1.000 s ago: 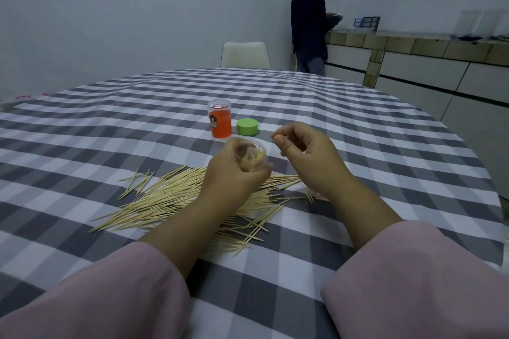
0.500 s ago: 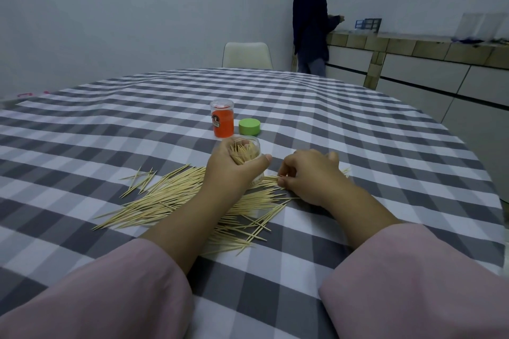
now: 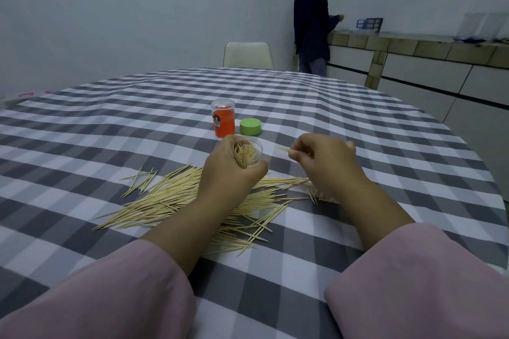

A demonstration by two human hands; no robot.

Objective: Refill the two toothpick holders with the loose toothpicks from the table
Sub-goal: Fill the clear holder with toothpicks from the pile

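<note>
Here the left hand [image 3: 231,170] wraps around a clear holder [image 3: 252,153], tilted and partly filled with toothpicks. At its 3 o'clock, the right hand [image 3: 325,162] pinches one toothpick [image 3: 286,149] between thumb and fingertips, just beside the holder's mouth. The loose pile of toothpicks [image 3: 176,198] spreads on the checked tablecloth [image 3: 110,129] beneath both wrists. At 12 o'clock stand an orange holder [image 3: 223,118] and a green lid [image 3: 250,126].

Wooden toothpicks [image 3: 176,198]; clear plastic holder [image 3: 254,153]
</note>
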